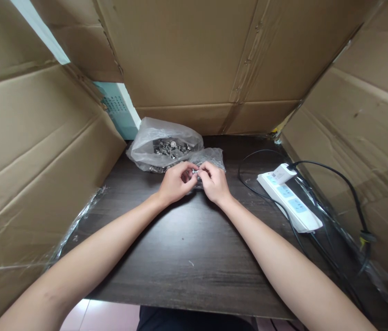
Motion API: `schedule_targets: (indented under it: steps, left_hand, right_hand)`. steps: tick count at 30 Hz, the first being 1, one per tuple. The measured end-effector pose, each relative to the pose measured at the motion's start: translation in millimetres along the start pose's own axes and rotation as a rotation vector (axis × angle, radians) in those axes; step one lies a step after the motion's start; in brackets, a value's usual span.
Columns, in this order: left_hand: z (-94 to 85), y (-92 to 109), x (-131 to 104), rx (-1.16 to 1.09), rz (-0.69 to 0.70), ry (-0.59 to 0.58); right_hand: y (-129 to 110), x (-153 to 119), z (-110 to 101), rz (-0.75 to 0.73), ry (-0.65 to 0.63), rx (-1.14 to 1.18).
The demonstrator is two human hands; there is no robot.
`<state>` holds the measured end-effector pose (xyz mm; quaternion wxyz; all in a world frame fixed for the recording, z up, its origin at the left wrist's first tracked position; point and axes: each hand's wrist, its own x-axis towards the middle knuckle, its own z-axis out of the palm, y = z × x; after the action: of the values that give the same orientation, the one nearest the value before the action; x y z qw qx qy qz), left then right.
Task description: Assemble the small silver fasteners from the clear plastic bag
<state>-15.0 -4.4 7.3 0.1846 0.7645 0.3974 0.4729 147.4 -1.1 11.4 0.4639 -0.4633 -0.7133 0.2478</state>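
Near the middle of the view, my left hand (177, 183) and my right hand (214, 181) meet fingertip to fingertip. Between their pinched fingers is a small shiny metal part (194, 171), which both hands grip; its exact shape is too small to tell. Just behind my left hand lies an open clear plastic bag (145, 142) with many small metal parts (173, 148) in it. A second crumpled plastic bag (214, 157) sits directly behind my right hand, partly hidden by it.
A white power strip (297, 207) with a plugged-in white adapter (284, 173) and black cables lies on the right of the dark table (180, 257). Cardboard walls (194, 55) stand at the back and both sides.
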Motion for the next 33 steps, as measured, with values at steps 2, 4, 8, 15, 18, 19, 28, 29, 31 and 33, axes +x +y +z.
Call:
schedule_targets:
  steps: [2, 4, 8, 15, 18, 19, 28, 29, 31, 33]
  left_hand:
    - [-0.3, 0.3, 0.0, 0.003, -0.002, -0.002]
    - [-0.4, 0.6, -0.1, 0.012, -0.002, -0.001]
    - [-0.1, 0.6, -0.3, 0.014, 0.011, 0.004]
    - [0.2, -0.1, 0.0, 0.000, 0.002, 0.003]
    - [-0.1, 0.1, 0.2, -0.001, 0.018, 0.009]
    - [-0.2, 0.2, 0.2, -0.002, 0.021, 0.011]
    - [-0.1, 0.2, -0.2, -0.017, 0.005, 0.007]
    - [-0.1, 0.1, -0.2, -0.018, 0.006, 0.007]
    - [0.0, -0.1, -0.2, -0.025, 0.010, 0.006]
    - [0.2, -0.2, -0.2, -0.034, 0.012, 0.009]
  right_hand:
    - [0.2, 0.1, 0.4, 0.007, -0.007, -0.002]
    - [0.0, -0.1, 1.0, 0.010, -0.012, -0.005]
    - [-1.2, -1.1, 1.6, 0.022, -0.018, 0.006]
    - [-3.1, -0.6, -0.3, -0.004, 0.006, 0.017]
    - [-3.0, 0.0, -0.4, -0.003, 0.001, 0.021]
    - [-2.7, 0.0, -0.3, 0.001, -0.002, 0.020]
    - [1.8, -0.7, 2.1, -0.003, -0.015, -0.015]
    - [1.8, -0.8, 2.3, 0.003, -0.015, -0.013]
    - [1.0, -1.0, 2.3, 0.016, -0.012, -0.009]
    - [-0.3, -1.2, 1.8, 0.017, -0.005, -0.005]
